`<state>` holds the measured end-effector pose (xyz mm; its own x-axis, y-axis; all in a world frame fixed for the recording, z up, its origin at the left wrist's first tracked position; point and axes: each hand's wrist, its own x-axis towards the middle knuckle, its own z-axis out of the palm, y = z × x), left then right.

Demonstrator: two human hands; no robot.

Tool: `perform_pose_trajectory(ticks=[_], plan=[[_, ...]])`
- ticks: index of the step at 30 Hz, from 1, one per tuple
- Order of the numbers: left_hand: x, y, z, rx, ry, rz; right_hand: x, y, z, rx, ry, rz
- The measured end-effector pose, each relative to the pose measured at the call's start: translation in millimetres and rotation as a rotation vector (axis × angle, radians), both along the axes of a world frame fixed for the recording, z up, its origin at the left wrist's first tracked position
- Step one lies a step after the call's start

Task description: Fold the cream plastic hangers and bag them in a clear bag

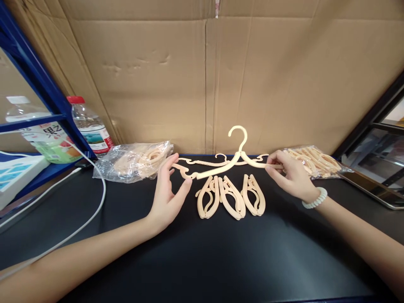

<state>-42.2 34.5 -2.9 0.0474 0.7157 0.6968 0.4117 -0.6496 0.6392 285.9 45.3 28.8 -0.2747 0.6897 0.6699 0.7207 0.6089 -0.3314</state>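
Observation:
An unfolded cream hanger (pixel 217 169) is held above the black table, its hook pointing up. My right hand (pixel 292 174) pinches its right arm between thumb and fingers. At its left end, my left hand (pixel 168 195) has thumb and fingers apart, the thumb tip by the hanger's arm; whether they touch is unclear. Behind it another unfolded hanger (pixel 208 162) lies near the table's back edge. Three folded hangers lie in a row in front: a left one (pixel 215 202), a middle one (pixel 233 200) and a right one (pixel 254 197).
Clear bags of folded hangers lie at the left (pixel 135 162) and right (pixel 315 160). A red-capped bottle (pixel 91 126), a white-capped bottle (pixel 41 130) and a white cable (pixel 102 189) are on the left. A dark flat device (pixel 372 189) is at the right. Cardboard (pixel 151 84) stands behind.

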Motion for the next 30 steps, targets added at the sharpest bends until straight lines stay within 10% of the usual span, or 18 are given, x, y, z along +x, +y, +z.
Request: perform_pose_trajectory(ticks=[13, 30], plan=[[3, -7, 1.6, 0.125, 0.265, -0.163, -19, -9, -5.7, -0.05, -0.03, 0.099], [7, -7, -0.8, -0.032, 0.06, -0.233, -25, -13, -6.1, -0.04, -0.06, 0.048]])
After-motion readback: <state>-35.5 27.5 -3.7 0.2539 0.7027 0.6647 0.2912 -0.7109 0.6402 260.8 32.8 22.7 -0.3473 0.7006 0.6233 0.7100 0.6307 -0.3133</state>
